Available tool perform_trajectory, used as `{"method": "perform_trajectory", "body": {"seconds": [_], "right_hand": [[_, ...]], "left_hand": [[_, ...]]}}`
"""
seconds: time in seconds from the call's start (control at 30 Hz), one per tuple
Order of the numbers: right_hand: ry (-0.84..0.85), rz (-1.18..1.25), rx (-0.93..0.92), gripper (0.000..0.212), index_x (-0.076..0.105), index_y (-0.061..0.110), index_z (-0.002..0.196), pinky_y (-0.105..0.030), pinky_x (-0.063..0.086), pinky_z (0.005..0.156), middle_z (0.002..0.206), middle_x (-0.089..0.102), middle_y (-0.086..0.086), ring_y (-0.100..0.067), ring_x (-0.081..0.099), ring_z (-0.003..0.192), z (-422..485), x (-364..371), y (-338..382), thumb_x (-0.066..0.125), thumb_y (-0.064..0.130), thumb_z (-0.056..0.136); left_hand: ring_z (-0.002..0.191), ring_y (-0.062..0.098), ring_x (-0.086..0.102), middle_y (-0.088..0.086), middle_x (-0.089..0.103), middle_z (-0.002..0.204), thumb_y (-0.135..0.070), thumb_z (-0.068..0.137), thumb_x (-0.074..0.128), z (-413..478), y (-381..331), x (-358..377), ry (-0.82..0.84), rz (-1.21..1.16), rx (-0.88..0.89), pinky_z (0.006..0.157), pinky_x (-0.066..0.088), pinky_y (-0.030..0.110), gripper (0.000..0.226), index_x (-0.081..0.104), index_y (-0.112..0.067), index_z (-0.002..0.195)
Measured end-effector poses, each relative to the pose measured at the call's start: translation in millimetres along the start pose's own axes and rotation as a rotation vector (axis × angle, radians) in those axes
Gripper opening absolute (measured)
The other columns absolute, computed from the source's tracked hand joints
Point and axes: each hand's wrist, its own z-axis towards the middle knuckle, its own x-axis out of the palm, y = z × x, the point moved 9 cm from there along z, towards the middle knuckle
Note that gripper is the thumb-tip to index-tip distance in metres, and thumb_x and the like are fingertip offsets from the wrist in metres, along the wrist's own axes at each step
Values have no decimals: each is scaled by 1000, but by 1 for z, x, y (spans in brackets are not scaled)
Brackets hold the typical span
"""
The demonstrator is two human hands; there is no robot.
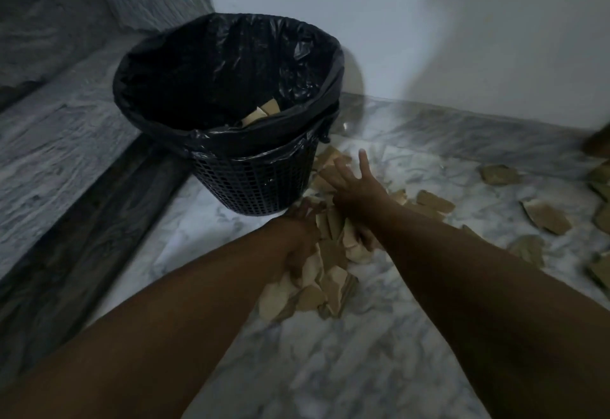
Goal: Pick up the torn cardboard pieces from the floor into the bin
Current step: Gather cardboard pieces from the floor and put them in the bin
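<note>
Brown cardboard heap [326,273]: torn pieces bunched on the floor just in front of the bin's foot, on the camera's side. It lies under and between both hands.
Bin [257,184]: black mesh basket standing upright with its mouth wide and unobstructed, so a lift from its foot should be short.
Liner [231,141]: black plastic bag folded over the bin's rim, probably to stop small scraps slipping through the mesh.
Scraps inside [260,111]: a few tan pieces low in the bin. The job looks begun but far from done.
Left hand [297,235]: at the bin's foot, fingers curled into the heap's left edge and clutching a bunch of pieces. It seems to serve as the stop against which the pile is gathered.
Right hand [358,187]: just right of the bin's base, palm down, fingers straight and spread above the heap's far end, gripping nothing. The spread suits raking scraps toward the other hand. Whether the palm presses on cardboard cannot be told.
Loose pieces [432,202]: strewn further right of the bin, apart from both hands and likely left for later handfuls.
Floor [330,369]: pale veined marble, smooth, so flat scraps near the bin should slide together easily.
</note>
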Motion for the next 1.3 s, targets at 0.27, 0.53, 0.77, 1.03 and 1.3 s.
{"method": "perform_trajectory", "body": {"seconds": [0.27,0.53,0.77,1.03,1.3], "right_hand": [[460,742,277,54,32,20,152,-50,14,118,160,23,-11,-33,18,147,61,52,-29,40,38,102],[671,881,361,64,15,31,157,-56,15,120,165,9,-9,-34,11,150,31,75,-22,35,52,100],[686,473,33,139,0,14,158,-56,27,116,164,-2,-9,-39,9,149,-44,49,19,94,37,57],[747,535,44,119,10,17,158,-53,25,118,165,-9,-1,-36,-3,151,-131,15,66,88,24,69],[459,503,-92,91,37,26,148,-34,43,105,162,17,-1,-23,38,140,-164,-14,112,84,28,70]], "left_hand": [[147,32,17,7,10,162,-47,65,86,19,5,20,107,-209,126,116,25,47,122,2,-43,153],[146,34,20,10,16,161,-51,74,80,1,1,20,150,-166,60,115,26,55,110,14,-20,156],[145,40,-25,11,-31,158,-47,75,79,-44,-22,45,114,-170,57,115,1,66,122,-9,-25,156],[140,40,17,14,18,154,-43,72,81,-105,-48,73,-87,-186,100,112,19,63,101,24,-21,152],[136,31,35,14,36,147,-39,74,79,-159,-29,118,-124,-280,53,112,29,48,88,33,-14,145]]}}
